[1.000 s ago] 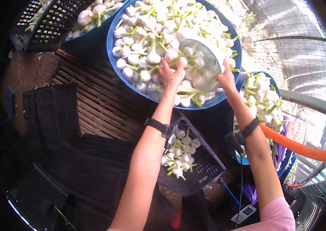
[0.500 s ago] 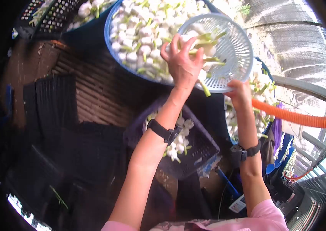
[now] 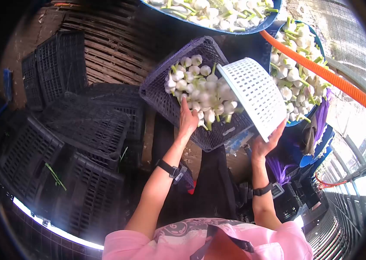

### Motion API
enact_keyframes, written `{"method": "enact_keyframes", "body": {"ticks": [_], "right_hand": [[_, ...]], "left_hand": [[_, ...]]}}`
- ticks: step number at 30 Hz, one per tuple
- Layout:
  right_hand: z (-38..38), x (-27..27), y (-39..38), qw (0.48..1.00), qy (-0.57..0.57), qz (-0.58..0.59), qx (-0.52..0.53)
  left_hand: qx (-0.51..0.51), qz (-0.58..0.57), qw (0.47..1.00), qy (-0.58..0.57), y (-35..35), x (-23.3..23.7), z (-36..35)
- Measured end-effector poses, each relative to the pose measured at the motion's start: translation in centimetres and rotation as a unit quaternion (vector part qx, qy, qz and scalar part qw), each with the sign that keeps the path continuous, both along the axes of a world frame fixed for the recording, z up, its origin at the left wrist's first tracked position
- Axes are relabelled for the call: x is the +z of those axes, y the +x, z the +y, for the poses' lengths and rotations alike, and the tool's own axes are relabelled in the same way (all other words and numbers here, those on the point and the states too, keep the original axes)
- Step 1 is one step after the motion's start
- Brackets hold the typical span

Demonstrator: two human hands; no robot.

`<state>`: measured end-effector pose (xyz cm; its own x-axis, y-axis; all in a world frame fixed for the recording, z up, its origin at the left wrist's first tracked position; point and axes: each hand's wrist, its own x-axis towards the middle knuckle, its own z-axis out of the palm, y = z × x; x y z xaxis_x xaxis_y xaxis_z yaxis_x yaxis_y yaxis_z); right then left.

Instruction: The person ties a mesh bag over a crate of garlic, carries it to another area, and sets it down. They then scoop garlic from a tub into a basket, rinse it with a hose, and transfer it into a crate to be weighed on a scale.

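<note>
A white slotted basket (image 3: 256,93) is tipped on its side over a dark purple crate (image 3: 157,84), its mouth facing left. Garlic bulbs (image 3: 196,89) with short green stems lie in the crate, and those nearest the basket are blurred. My right hand (image 3: 267,143) grips the basket's lower rim. At the crate's near left side, my left hand (image 3: 187,119) touches the garlic with its fingers apart, holding nothing that shows.
Blue tubs of garlic stand at the top (image 3: 217,30) and at the right (image 3: 319,43). An orange hose (image 3: 321,71) runs across the right. Black crates (image 3: 83,125) are stacked at the left, and purple netting (image 3: 280,171) hangs near my right arm.
The basket has moved from over the blue tub down to the crate and turned on its side. My left hand has left the basket for the crate, where more garlic now lies.
</note>
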<state>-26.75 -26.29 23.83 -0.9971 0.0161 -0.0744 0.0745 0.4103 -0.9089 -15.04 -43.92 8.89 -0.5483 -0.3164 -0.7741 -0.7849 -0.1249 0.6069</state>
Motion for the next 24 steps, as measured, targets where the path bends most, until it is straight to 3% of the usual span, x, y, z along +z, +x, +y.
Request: {"method": "enact_keyframes", "body": {"ticks": [1,2,4,5,6,7,8,9,11,13,14,15,16,17,18,19,20,21,23,24], "right_hand": [[0.0,-0.1,-0.2,0.988,-0.152,0.015,-0.008],[-0.1,0.1,-0.1,0.989,0.052,0.123,0.062],[0.6,0.5,0.2,0.991,0.064,0.115,0.027],[0.8,0.5,0.0,0.992,0.067,0.11,-0.006],[0.8,1.3,-0.3,0.972,0.207,0.112,0.005],[0.8,1.5,-0.3,0.961,0.254,0.106,-0.037],[1.4,1.6,-0.1,0.969,0.232,0.029,-0.077],[2.1,1.7,0.1,0.97,0.209,-0.05,-0.118],[3.3,1.6,0.3,0.971,0.151,-0.075,-0.172],[3.6,1.7,-0.2,0.965,0.092,-0.089,-0.228],[3.2,2.6,-0.7,0.956,0.04,-0.122,-0.264],[3.2,3.1,-1.0,0.942,-0.014,-0.153,-0.299],[4.0,3.0,-1.2,0.94,-0.034,-0.16,-0.299],[4.5,2.8,-1.4,0.938,-0.036,-0.154,-0.308],[4.9,2.7,-1.4,0.934,-0.065,-0.178,-0.302],[5.1,2.6,-1.3,0.929,-0.095,-0.202,-0.295],[4.4,2.5,-1.6,0.925,-0.115,-0.204,-0.301],[4.7,1.8,-1.3,0.93,-0.123,-0.2,-0.281],[2.9,1.2,-1.9,0.927,-0.136,-0.206,-0.282],[2.0,1.0,-2.2,0.926,-0.143,-0.224,-0.269]], "left_hand": [[0.026,-0.015,1.0,0.008,0.1,-0.2,0.2],[0.023,-0.015,1.0,0.012,0.0,-0.4,0.8],[-0.102,-0.011,0.978,-0.18,-1.1,-0.6,2.8],[-0.102,-0.007,0.978,-0.18,-1.9,-0.7,3.8],[-0.199,-0.048,0.958,-0.199,-2.8,0.1,4.7],[-0.296,-0.089,0.927,-0.215,-3.3,0.8,5.8],[-0.3,-0.015,0.911,-0.283,-2.2,-0.4,8.0],[-0.381,0.046,0.889,-0.251,-2.1,-0.8,8.3],[-0.546,0.105,0.805,-0.205,-1.7,-1.4,8.8],[-0.597,0.117,0.725,-0.323,-1.5,-6.3,7.7],[-0.643,0.136,0.7,-0.278,-2.7,-7.2,5.6],[-0.617,0.164,0.74,-0.211,-4.8,-5.8,3.1],[-0.586,0.278,0.693,-0.315,-4.4,-8.7,2.4],[-0.66,0.264,0.596,-0.373,-6.9,-6.7,0.4],[-0.596,0.202,0.644,-0.436,-7.8,-8.0,-1.1],[-0.689,-0.007,0.672,-0.272,-12.8,-2.2,-4.4],[-0.595,0.071,0.645,-0.473,-10.6,-8.7,-6.4],[-0.525,0.124,0.692,-0.479,-11.0,-9.1,-9.5],[-0.511,0.172,0.735,-0.411,-11.2,-7.9,-11.0],[-0.489,0.226,0.722,-0.434,-11.1,-6.5,-11.1]]}}
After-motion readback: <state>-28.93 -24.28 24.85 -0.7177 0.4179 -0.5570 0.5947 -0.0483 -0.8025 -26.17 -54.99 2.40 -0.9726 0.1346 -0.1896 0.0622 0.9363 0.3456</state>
